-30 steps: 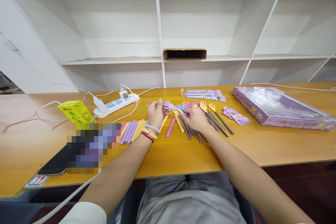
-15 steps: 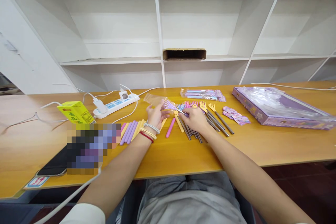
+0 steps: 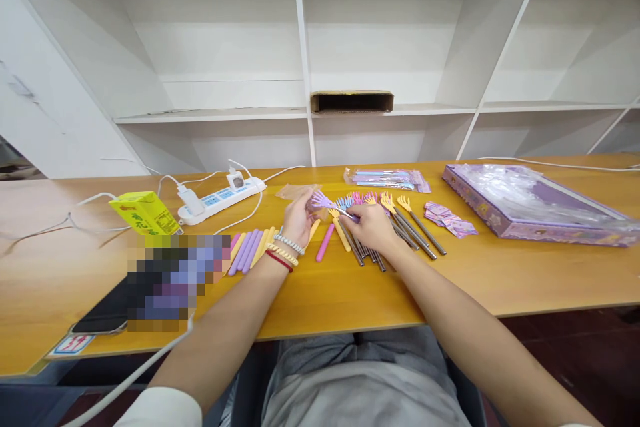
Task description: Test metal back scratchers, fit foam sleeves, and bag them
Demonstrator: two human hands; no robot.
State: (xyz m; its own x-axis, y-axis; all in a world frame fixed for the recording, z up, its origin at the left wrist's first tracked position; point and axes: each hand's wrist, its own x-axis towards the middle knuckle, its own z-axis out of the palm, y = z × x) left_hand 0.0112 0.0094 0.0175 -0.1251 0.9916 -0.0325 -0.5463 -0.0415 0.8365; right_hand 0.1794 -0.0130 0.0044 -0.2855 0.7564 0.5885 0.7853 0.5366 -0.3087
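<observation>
Purple scratcher [image 3: 327,203] at centre, its claw pointing left, above the wooden table [image 3: 400,300]! Flat purple box [image 3: 500,220] sits at right, power strip [image 3: 223,199] left of centre. Right hand [image 3: 373,228] is closed on the scratcher's handle; left hand [image 3: 299,219], fingers part-curled, is at the clear bag [image 3: 299,191] by the claw, how tightly I can't tell. Metal-handled scratchers [image 3: 417,237] fan out around the right hand, small pink packets [image 3: 450,220] just right.
</observation>
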